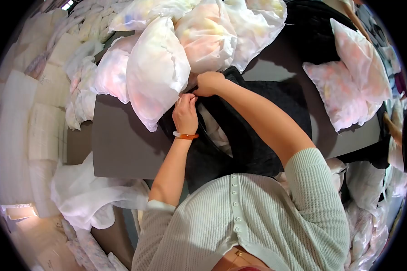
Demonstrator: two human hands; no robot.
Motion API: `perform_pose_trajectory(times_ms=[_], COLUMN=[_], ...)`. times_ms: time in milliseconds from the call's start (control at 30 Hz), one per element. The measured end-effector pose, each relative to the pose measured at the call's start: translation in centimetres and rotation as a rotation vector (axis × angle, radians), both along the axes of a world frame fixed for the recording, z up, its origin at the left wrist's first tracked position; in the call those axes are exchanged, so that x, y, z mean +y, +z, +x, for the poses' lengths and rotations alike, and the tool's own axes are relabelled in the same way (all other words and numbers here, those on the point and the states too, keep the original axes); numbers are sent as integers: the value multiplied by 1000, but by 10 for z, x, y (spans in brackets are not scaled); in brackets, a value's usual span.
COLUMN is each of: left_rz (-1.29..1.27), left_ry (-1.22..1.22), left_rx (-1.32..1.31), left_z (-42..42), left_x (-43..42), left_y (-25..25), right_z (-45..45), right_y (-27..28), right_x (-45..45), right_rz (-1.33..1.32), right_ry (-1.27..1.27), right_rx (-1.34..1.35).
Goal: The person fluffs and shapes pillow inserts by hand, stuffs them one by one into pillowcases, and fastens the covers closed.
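A black plush fabric cover lies across the table before me, its long slit gaping. Pale stuffing shows inside the slit. At the far end of this opening, my left hand is closed, fingertips pinched on the cover's edge. Right beside it, my right hand is also closed, with its fingers curled down onto the same edge. The fingertips nearly meet, and the exact bit between them is hidden. A plump white translucent pillow stands just beyond my left hand.
More stuffed white pillows are heaped at the table's far side. Two pinkish pillows lie at the right. White sheer fabric hangs by the grey table at the left. Wrapped white bundles are stacked along the left side.
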State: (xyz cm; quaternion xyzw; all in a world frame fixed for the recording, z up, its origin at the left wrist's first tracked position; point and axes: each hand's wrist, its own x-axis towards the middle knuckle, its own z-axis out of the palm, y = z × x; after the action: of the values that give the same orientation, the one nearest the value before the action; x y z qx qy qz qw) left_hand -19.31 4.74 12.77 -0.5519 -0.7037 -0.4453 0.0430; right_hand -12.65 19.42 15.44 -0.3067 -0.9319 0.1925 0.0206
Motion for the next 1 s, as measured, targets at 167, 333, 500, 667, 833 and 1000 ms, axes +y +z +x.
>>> perform_pose_trajectory(times_ms=[167,333,500,667,833,1000], left_rz=[79,64,105,-25,-72,-131], left_ry=[4,-12,-233,-274,-211,-255], left_rx=[-18,76,214,-92,-296,-287], left_z=[3,7,38,63,54,65], left_x=[-2,-8,-31,-61,-60,-67], left_y=[-12,3,15,-1,-9,-2], right_z=[-51,-47,-19,-13,30,59], right_y=[-59,-65,-54,-42,33,0], right_x=[31,28,22,12,-43,-44], right_rz=[-177,-54,-34,-53,57,-23], right_ry=[173,395,319,71,135,187], right_rx=[-550,-260,-23,-31,-122,-47])
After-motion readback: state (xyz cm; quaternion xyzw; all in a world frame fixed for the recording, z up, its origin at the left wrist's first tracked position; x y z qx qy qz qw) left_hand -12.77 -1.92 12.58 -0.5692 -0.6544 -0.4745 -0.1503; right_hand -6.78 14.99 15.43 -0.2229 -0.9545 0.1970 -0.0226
